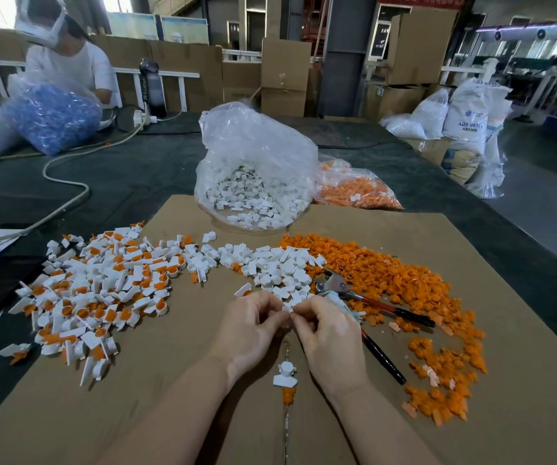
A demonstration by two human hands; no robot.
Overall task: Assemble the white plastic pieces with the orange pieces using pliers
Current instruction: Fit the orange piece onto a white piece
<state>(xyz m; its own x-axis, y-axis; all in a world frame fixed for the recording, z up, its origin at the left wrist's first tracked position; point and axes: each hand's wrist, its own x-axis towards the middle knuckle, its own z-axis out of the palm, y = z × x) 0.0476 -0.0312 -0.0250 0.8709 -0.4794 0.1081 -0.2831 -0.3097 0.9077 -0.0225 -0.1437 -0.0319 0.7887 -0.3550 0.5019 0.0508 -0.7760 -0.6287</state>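
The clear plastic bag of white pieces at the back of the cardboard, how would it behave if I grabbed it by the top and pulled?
The bag looks thin and crinkled, so it would probably go floppy and stretch rather than lift neatly. Its mouth gapes toward the cardboard, so white pieces would likely spill. Its lower part looks full, so it is probably heavy enough to drag.

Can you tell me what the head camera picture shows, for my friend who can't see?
Two hands, left and right, pinch a small white piece together over brown cardboard. Pliers lie beside orange pieces.
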